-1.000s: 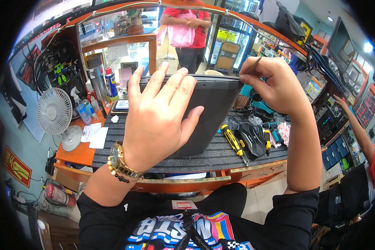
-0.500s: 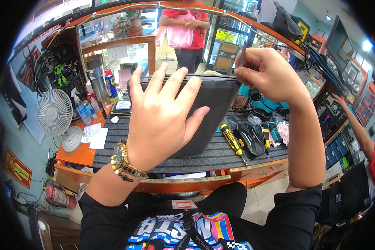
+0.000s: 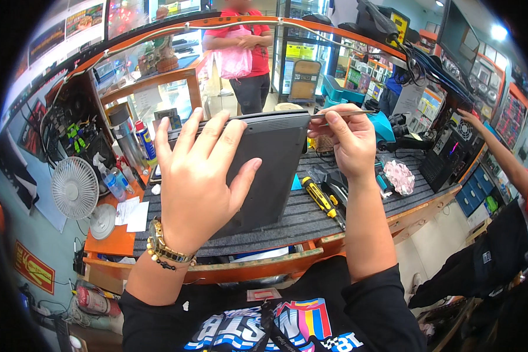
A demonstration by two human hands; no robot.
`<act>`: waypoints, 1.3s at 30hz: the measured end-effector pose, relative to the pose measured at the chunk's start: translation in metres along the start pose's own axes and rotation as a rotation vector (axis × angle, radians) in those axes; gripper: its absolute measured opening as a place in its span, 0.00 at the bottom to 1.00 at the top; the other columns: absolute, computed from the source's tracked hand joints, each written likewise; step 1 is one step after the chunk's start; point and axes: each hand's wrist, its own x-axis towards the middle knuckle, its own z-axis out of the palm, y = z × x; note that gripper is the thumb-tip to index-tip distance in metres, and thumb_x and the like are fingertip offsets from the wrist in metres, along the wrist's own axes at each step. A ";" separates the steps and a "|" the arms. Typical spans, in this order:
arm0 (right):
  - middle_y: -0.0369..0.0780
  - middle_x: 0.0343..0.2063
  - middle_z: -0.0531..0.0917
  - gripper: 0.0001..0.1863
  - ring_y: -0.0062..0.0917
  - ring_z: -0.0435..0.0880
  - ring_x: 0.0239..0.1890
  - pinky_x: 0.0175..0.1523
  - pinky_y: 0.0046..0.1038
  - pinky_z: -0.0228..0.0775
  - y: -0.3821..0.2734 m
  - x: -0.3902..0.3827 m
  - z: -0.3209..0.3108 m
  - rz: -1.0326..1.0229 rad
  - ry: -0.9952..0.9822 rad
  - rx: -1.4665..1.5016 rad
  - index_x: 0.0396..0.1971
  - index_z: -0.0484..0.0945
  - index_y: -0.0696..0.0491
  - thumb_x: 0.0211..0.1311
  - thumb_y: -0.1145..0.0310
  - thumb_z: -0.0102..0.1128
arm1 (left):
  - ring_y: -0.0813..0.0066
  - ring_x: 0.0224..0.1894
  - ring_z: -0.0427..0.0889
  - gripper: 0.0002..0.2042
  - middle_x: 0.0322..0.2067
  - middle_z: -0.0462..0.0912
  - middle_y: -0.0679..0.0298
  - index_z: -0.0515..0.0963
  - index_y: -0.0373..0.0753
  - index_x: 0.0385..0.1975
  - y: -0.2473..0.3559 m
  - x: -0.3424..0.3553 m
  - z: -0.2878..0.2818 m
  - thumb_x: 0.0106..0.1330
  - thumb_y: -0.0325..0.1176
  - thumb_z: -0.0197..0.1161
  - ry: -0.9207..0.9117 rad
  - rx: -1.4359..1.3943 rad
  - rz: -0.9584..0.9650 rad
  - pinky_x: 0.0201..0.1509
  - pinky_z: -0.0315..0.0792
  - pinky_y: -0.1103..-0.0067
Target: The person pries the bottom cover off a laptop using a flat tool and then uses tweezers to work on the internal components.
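Observation:
A dark grey laptop (image 3: 263,176) stands on its edge on the grey striped bench mat. My left hand (image 3: 196,176) is spread over its face, fingertips hooked over the top edge, holding it upright. My right hand (image 3: 349,141), at the laptop's top right corner, pinches a thin dark flat tool (image 3: 362,112), which lies roughly horizontal. Below and right of the laptop lies a yellow-and-black screwdriver (image 3: 320,199), with dark tools and crumpled pink wrapping (image 3: 400,177) nearby.
A white fan (image 3: 74,188), bottles (image 3: 114,182) and papers (image 3: 136,216) occupy the left side. A black computer tower (image 3: 443,157) stands right. A person in red (image 3: 249,58) stands beyond the counter; a co-worker's arm (image 3: 504,155) reaches in at right. An open drawer (image 3: 276,261) fronts the bench.
My right hand has turned and moved lower, swinging the thin tool from upright to nearly level. The laptop and my left hand sit further left in view, and the surroundings have shifted with the camera.

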 end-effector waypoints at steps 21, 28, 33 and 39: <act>0.45 0.38 0.90 0.06 0.28 0.90 0.38 0.48 0.30 0.85 0.026 -0.031 0.039 -0.176 0.290 -0.146 0.47 0.81 0.61 0.78 0.75 0.61 | 0.49 0.66 0.80 0.24 0.57 0.87 0.54 0.84 0.40 0.56 0.002 0.000 0.004 0.62 0.42 0.77 0.014 -0.007 -0.011 0.77 0.55 0.52; 0.45 0.36 0.89 0.06 0.28 0.90 0.37 0.41 0.30 0.82 0.017 -0.020 0.013 0.087 0.157 0.194 0.45 0.80 0.59 0.77 0.72 0.63 | 0.47 0.66 0.81 0.24 0.56 0.88 0.54 0.84 0.39 0.56 0.003 0.002 -0.002 0.63 0.42 0.77 0.010 -0.011 -0.007 0.78 0.54 0.50; 0.45 0.36 0.89 0.06 0.28 0.89 0.37 0.41 0.30 0.81 0.014 -0.017 0.009 0.148 0.139 0.291 0.45 0.80 0.59 0.77 0.71 0.63 | 0.46 0.66 0.80 0.24 0.56 0.88 0.53 0.83 0.39 0.57 0.006 0.003 -0.001 0.63 0.43 0.76 0.009 -0.018 -0.014 0.78 0.53 0.49; 0.45 0.38 0.89 0.06 0.30 0.91 0.40 0.43 0.32 0.84 0.024 -0.025 0.013 0.014 0.149 0.070 0.47 0.80 0.59 0.78 0.72 0.62 | 0.45 0.66 0.80 0.25 0.55 0.88 0.53 0.83 0.38 0.57 0.003 0.003 0.004 0.64 0.43 0.76 0.016 -0.003 -0.026 0.79 0.51 0.47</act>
